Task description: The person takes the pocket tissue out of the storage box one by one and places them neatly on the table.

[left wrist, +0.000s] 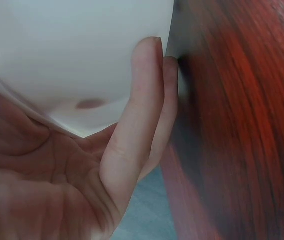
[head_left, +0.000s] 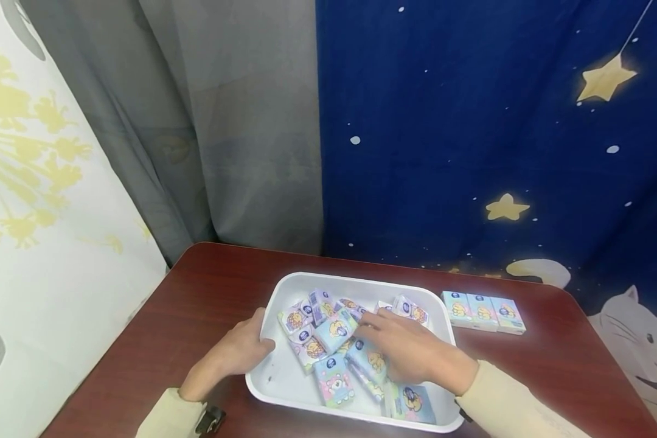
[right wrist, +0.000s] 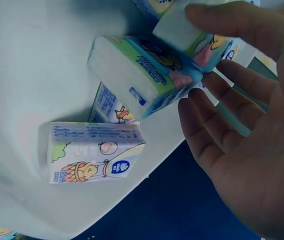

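Observation:
My left hand (head_left: 243,344) grips the left rim of a white plastic tray (head_left: 285,383), with fingers against its outer wall in the left wrist view. Inside the tray lie many small tissue packs, some pale blue and green, others lilac, all printed with cartoon animals. My right hand (head_left: 402,347) reaches in over the right half of the heap. There, in the right wrist view, its thumb and fingers pinch a blue-green tissue pack (right wrist: 177,30). Another tissue pack (right wrist: 127,72) touches it, and a lilac tissue pack (right wrist: 97,155) lies close by. Part of the heap is hidden under that hand.
Three tissue packs (head_left: 483,311) stand side by side in a row, right of the tray on the dark red wooden table (head_left: 224,274). Behind the table hang a grey curtain (head_left: 257,121) and a blue curtain (head_left: 449,121) with stars.

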Tool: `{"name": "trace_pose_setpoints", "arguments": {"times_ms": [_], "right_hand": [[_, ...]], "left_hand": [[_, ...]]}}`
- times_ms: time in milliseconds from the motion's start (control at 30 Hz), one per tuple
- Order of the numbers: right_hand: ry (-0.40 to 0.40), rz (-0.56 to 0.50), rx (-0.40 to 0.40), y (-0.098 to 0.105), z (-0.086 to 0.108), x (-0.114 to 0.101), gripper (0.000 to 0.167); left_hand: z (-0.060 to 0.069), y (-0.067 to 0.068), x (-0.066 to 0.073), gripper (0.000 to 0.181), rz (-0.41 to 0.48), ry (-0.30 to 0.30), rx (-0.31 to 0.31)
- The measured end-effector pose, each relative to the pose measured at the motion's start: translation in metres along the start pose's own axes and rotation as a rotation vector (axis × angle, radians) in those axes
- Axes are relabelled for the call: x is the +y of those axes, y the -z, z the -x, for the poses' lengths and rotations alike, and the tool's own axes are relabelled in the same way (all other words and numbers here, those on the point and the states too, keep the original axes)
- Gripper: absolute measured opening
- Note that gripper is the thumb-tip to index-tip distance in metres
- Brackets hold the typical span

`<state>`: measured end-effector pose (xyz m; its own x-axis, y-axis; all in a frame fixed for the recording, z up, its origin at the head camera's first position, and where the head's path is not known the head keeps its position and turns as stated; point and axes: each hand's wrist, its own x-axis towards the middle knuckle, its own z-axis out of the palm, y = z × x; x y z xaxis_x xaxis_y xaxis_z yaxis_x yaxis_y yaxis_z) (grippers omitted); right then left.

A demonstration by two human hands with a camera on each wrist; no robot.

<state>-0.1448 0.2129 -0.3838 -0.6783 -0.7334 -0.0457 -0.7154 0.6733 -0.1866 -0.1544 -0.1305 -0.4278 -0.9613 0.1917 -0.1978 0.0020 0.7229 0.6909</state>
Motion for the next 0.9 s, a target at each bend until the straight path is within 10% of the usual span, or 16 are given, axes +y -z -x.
{"name": "trace_pose_setpoints", "arguments": {"times_ms": [633, 900], "right_hand": [[-0.121, -0.251, 0.040, 0.014, 0.024, 0.015, 0.083], [-0.140, -0.213, 0.170, 0.024, 0.044, 0.033, 0.085]], "left_hand": [[-0.001, -0.001, -0.003, 0.055, -0.004, 0.005, 0.006], [-0.001, -0.001, -0.003, 0.056, 0.000, 0.000, -0.001]]}}
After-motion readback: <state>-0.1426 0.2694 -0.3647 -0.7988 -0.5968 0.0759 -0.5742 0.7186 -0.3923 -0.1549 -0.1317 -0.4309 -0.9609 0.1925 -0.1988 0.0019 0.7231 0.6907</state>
